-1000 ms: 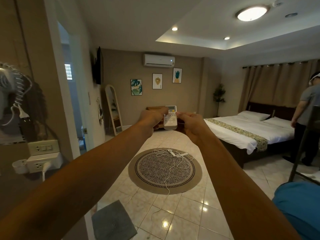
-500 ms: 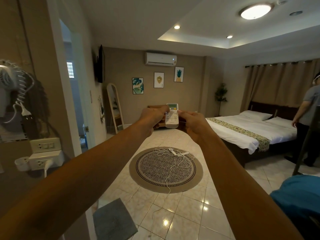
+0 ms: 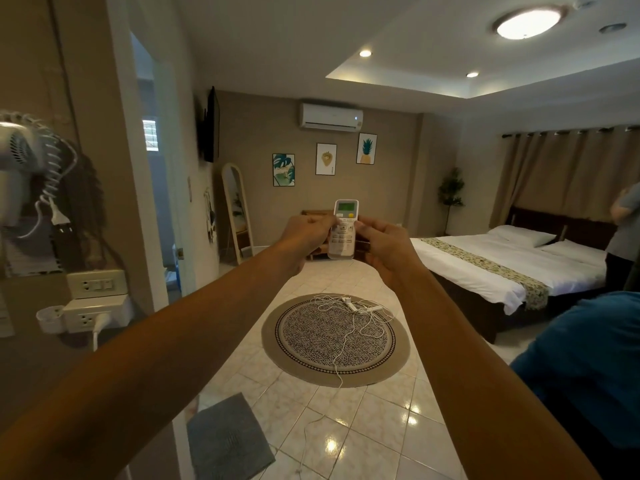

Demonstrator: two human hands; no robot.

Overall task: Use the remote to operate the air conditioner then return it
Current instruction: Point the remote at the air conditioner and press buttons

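Observation:
A white remote (image 3: pixel 343 230) with a lit green screen and a yellow button stands upright between both outstretched arms, facing me. My left hand (image 3: pixel 304 239) grips its left side and my right hand (image 3: pixel 384 245) grips its right side, thumbs resting on the keypad. The top of the remote points toward the white air conditioner (image 3: pixel 331 116), which hangs high on the far wall with a small light showing at its right end.
A round woven rug (image 3: pixel 301 344) with a tangled white cable and power strip lies on the tiled floor below my hands. A bed (image 3: pixel 502 265) fills the right side, with a person (image 3: pixel 625 230) beside it. Wall sockets (image 3: pixel 95 299) and a hair dryer are close on the left.
The remote has risen slightly and tilted more upright, so its green screen is in clearer view. Both hands keep hold of it. A small light shows on the air conditioner.

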